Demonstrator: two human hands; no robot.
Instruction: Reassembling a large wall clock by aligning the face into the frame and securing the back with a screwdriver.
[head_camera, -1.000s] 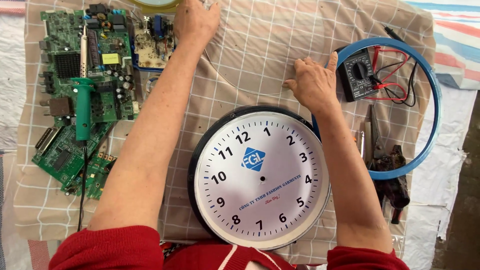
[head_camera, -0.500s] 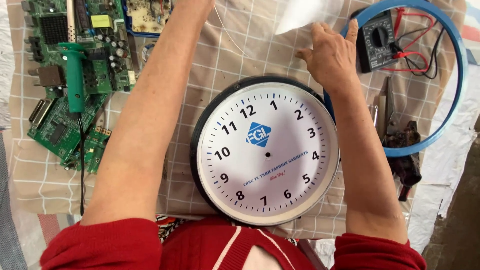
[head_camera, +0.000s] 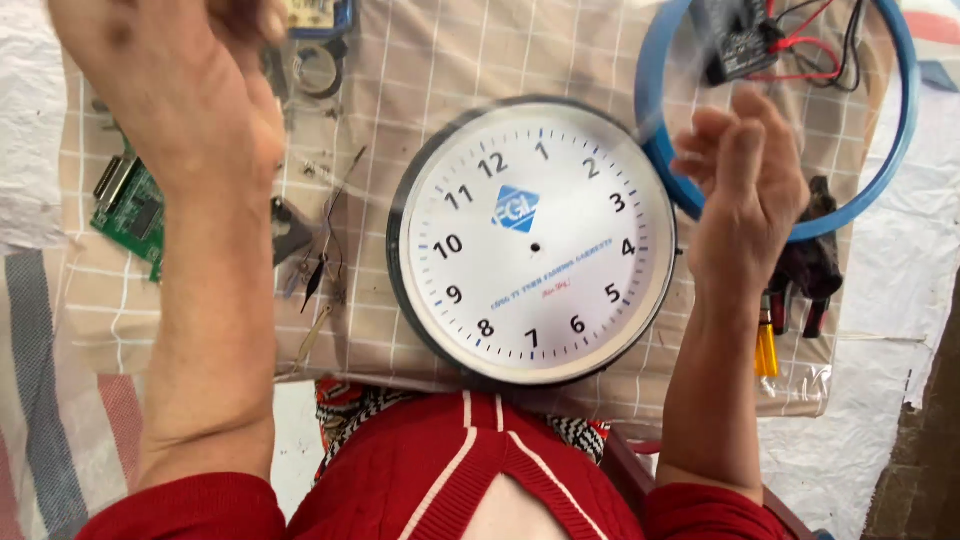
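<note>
head view: one clock (head_camera: 533, 240), two hands (head_camera: 745, 190)

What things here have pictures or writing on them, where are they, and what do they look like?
Clock face: middle of the checked cloth, round, white, dark rim, black numbers, no clock hands.
Badge: on the clock face above its centre, blue diamond, white letters.
Meter: top right, inside the blue ring, dark box, pale label.
</note>
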